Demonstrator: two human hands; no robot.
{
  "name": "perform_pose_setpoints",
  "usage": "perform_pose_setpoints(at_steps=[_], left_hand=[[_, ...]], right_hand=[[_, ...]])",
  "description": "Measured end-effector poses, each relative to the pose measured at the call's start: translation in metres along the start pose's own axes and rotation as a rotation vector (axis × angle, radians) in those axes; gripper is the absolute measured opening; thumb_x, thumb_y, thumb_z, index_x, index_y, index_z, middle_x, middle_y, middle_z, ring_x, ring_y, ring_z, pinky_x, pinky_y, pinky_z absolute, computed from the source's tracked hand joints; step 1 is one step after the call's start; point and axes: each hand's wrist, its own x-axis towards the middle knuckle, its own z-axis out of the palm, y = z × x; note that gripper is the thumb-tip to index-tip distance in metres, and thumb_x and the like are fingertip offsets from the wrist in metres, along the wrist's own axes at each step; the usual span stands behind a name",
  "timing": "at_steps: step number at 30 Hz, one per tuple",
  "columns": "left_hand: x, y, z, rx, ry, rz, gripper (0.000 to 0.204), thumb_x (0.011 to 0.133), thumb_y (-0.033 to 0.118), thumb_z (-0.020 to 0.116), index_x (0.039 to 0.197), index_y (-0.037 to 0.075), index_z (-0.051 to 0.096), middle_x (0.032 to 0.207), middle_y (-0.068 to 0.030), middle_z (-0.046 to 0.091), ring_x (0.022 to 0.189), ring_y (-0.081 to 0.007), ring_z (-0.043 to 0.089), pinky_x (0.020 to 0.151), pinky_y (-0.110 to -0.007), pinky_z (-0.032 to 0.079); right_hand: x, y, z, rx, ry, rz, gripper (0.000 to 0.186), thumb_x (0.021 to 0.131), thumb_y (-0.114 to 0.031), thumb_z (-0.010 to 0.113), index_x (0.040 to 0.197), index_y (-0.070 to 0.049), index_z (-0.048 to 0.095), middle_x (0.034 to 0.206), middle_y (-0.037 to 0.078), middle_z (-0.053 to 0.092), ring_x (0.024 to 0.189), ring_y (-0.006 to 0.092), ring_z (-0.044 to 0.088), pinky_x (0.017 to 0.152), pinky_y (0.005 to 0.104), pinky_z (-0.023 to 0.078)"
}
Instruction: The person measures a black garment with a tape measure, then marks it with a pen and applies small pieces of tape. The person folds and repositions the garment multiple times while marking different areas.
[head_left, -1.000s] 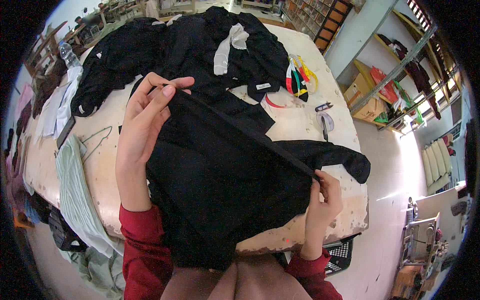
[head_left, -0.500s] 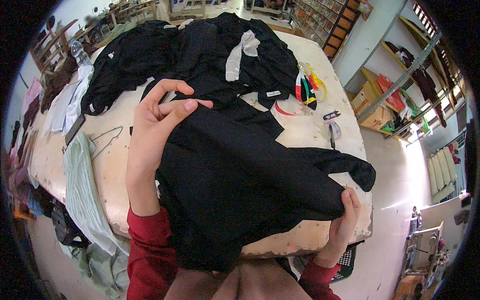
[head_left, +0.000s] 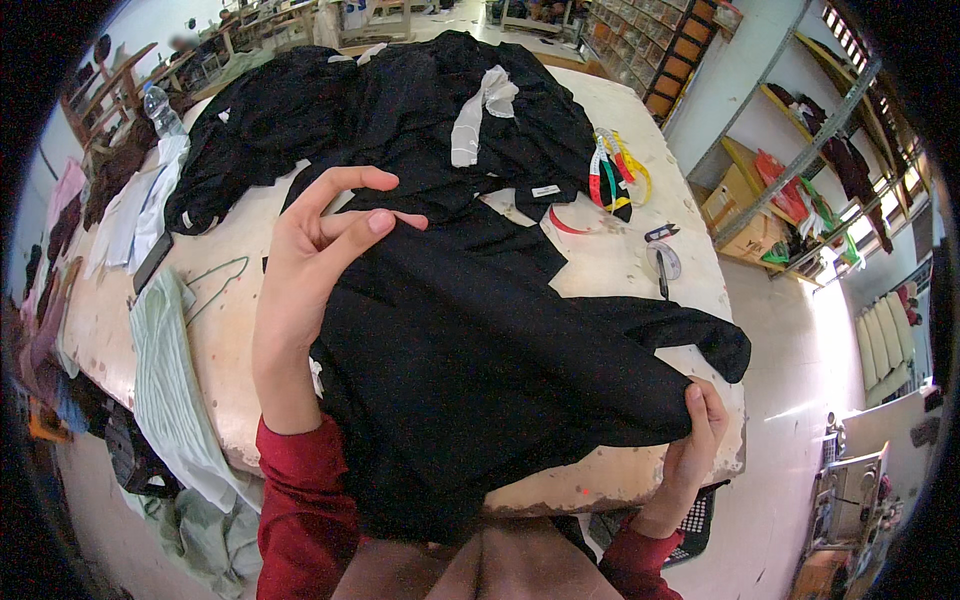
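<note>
A black garment (head_left: 470, 370) spreads in front of me, hanging over the near edge of the table. My left hand (head_left: 325, 235) is at its upper left, thumb and a finger closed on the dark cloth while the index finger is raised in a curve. At the lower right my right hand (head_left: 697, 425) pinches the garment's edge, its fingers partly hidden behind the cloth. Between both hands the fabric lies fairly smooth. A strip of the black cloth extends to the right past my right hand.
More black clothes (head_left: 400, 110) are heaped across the far table (head_left: 600, 470), a grey-white strip (head_left: 480, 120) on top. To the right lie a coloured measuring tape (head_left: 620, 170), a tape roll (head_left: 660, 262) and a pen. Pale green cloth (head_left: 175, 370) drapes over the left edge. Shelving (head_left: 800, 190) stands right.
My left hand's index finger has lifted slightly away from the thumb. Both hands keep their hold on the black garment, which has hardly shifted.
</note>
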Motion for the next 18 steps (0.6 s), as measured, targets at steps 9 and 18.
perform_pose_setpoints(at_steps=[9, 18], left_hand=[[-0.082, -0.009, 0.002, 0.058, 0.019, -0.323, 0.011, 0.089, 0.008, 0.066, 0.096, 0.002, 0.06, 0.079, -0.0043, 0.07, 0.068, -0.0024, 0.058, 0.062, -0.017, 0.039], [-0.152, -0.096, 0.01, 0.057, 0.137, -0.599, 0.012, 0.091, 0.009, 0.066, 0.099, 0.003, 0.06, 0.075, 0.0049, 0.059, 0.068, -0.0016, 0.048, 0.062, -0.018, 0.036]], right_hand=[[-0.001, -0.045, -0.056, -0.556, -0.325, 0.159, 0.013, 0.083, -0.013, 0.07, 0.086, -0.001, 0.071, 0.073, 0.0, 0.063, 0.07, 0.0055, 0.052, 0.063, 0.0234, 0.04], [0.183, 0.067, -0.002, -1.239, -0.032, -0.452, 0.03, 0.089, -0.026, 0.063, 0.103, 0.0, 0.066, 0.091, 0.02, 0.068, 0.087, 0.0307, 0.066, 0.078, 0.0384, 0.051]])
